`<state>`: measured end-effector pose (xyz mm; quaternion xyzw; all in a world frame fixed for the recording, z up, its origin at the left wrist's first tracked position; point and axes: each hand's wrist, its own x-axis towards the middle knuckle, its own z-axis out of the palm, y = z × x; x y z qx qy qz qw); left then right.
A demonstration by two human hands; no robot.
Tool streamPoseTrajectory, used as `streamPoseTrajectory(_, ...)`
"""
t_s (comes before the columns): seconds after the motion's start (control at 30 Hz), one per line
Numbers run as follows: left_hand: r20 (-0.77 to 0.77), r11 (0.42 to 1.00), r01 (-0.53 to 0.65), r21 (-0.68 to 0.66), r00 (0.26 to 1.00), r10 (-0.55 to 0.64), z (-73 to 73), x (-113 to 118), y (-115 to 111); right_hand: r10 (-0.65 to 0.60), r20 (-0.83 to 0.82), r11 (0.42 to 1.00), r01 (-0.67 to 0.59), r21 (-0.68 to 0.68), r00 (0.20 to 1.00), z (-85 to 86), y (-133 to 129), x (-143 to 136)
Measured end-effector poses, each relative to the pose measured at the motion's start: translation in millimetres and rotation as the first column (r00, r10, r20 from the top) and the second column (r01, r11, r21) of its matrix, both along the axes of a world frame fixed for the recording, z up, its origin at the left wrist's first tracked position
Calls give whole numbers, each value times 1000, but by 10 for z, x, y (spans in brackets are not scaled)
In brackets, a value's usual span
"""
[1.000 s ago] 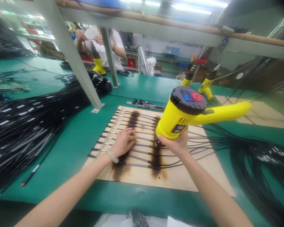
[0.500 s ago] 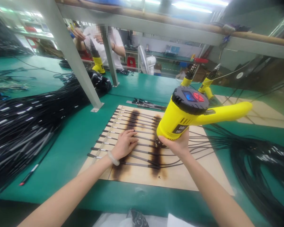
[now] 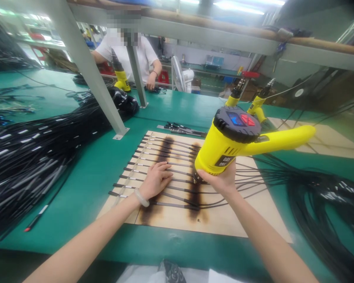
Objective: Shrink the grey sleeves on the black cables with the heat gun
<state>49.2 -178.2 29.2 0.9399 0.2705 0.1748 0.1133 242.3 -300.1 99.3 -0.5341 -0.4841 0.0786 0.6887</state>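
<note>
My right hand (image 3: 221,184) is wrapped round the lower barrel of a yellow heat gun (image 3: 220,151), whose nozzle points down over a wooden board (image 3: 230,224). The gun's grey cap with a blue display faces up, and its handle sticks out to the right. On the board lie several black cables (image 3: 177,205) side by side, with grey sleeves along them and two dark scorched bands beneath. My left hand (image 3: 156,180) rests on the middle cables, fingers stretched out, left of the nozzle. A pale bracelet (image 3: 141,197) circles my left wrist.
A large bundle of black cables (image 3: 47,129) covers the left of the green table (image 3: 165,243). Coiled cables (image 3: 321,200) lie at the right. Metal posts (image 3: 102,90) stand behind the board, with more heat guns (image 3: 257,104) beyond. A co-worker (image 3: 149,59) is across the table.
My hands and the heat gun have stayed almost still. The co-worker across the table has lowered their hands from in front of the chest, one now at the tabletop.
</note>
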Motion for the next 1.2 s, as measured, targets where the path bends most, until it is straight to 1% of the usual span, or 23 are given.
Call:
streamPoseTrajectory(0.3, -10, 1000, 12, 18, 1000, -12, 6, -2, -10, 4, -7, 1000, -4, -8, 1000, -45, -6, 20)
streamPoseTrajectory(0.43, -21, 1000, 20, 14, 1000, -19, 24, -10, -24, -8, 6, 1000, 8, -17, 1000, -31, -12, 20)
streamPoseTrajectory(0.77, -19, 1000, 3, 9, 1000, -3, 5, -42, -9, 36, -13, 999, -36, -11, 999, -28, -24, 31)
streamPoseTrajectory(0.83, -17, 1000, 5, 8, 1000, -5, -5, -35, -7, 41, -30, 999, -41, -23, 999, -4, -13, -3)
streamPoseTrajectory(0.97, -22, 1000, 13, 8, 1000, -13, -12, -16, -14, 98, -75, 995, -100, -28, 992, 31, 46, -137)
streamPoseTrajectory(1.07, -16, 1000, 4, 10, 1000, -4, -9, -44, -11, 112, -76, 993, -115, -34, 991, 6, 74, -187)
streamPoseTrajectory(1.13, -12, 1000, -1, 7, 1000, 1, -11, -92, -5, 139, -83, 988, -144, -58, 987, -22, 61, -161)
streamPoseTrajectory(1.2, -14, 1000, -3, 2, 1000, 3, -14, -141, -2, 128, -85, 989, -134, -68, 988, -42, 29, -99)
